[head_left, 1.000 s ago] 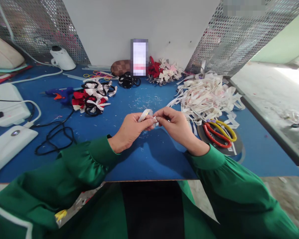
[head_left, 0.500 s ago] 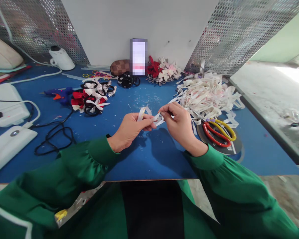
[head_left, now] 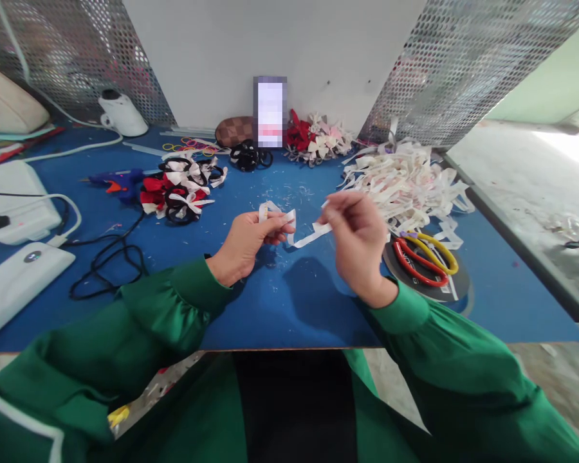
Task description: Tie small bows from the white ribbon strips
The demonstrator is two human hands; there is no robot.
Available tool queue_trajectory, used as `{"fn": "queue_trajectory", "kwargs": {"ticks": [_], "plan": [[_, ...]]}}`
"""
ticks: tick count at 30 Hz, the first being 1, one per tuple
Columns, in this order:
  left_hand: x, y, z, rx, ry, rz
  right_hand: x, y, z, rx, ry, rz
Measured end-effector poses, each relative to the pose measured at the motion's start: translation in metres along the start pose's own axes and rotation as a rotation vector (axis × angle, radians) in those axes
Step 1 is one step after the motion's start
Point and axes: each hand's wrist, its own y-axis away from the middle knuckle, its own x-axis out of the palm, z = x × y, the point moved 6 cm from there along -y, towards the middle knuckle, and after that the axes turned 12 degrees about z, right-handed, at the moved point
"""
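A white ribbon (head_left: 309, 239) is looped at my left hand (head_left: 245, 247), whose thumb and fingers pinch it. Its free length sags to the right, over the blue table (head_left: 265, 315), and ends near my right hand (head_left: 359, 241). The fingers of my right hand are drawn together and blurred. A small white bit shows at their tips; whether it is part of the same ribbon is unclear. Just beyond my right hand lies a heap of white ribbons (head_left: 405, 180).
Scissors (head_left: 427, 257) with red and yellow handles lie on a black disc at right. Red, white and black hair ties (head_left: 178, 193) and a blue glue gun (head_left: 116, 183) are at left. A phone (head_left: 270, 112) stands at the back.
My right hand has moved away from my left hand, to the right. The ribbon between them now hangs in a longer stretch. My left hand has shifted slightly left.
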Motion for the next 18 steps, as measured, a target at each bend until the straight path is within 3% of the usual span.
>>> {"fn": "queue_trajectory", "kwargs": {"ticks": [2,3,4,5,7,10,12,15,18], "plan": [[-0.001,-0.001,0.0,0.003,-0.001,0.013,0.046,0.018,0.03,-0.325,-0.032,0.689],[-0.001,-0.001,0.001,0.0,-0.005,0.016,0.059,0.032,0.039,-0.457,0.0,0.897],[-0.001,-0.001,0.001,-0.003,-0.009,0.017,0.063,0.038,0.044,-0.526,0.062,0.943],[-0.002,-0.001,0.002,-0.003,-0.012,0.017,0.063,0.039,0.044,-0.538,0.138,0.919],[-0.001,0.0,0.003,0.0,-0.008,0.024,0.052,0.026,0.035,-0.415,0.235,0.714],[0.002,0.0,0.003,0.003,0.001,0.043,0.026,0.005,0.013,-0.075,0.256,0.397],[0.005,0.002,0.003,0.002,-0.007,0.053,0.015,-0.001,-0.004,0.167,0.199,0.273],[0.011,0.004,0.001,0.006,-0.051,0.077,0.016,0.0,-0.027,0.432,0.001,0.268],[0.015,0.007,-0.002,0.027,-0.11,0.106,0.024,0.003,-0.038,0.528,-0.218,0.286]]}}
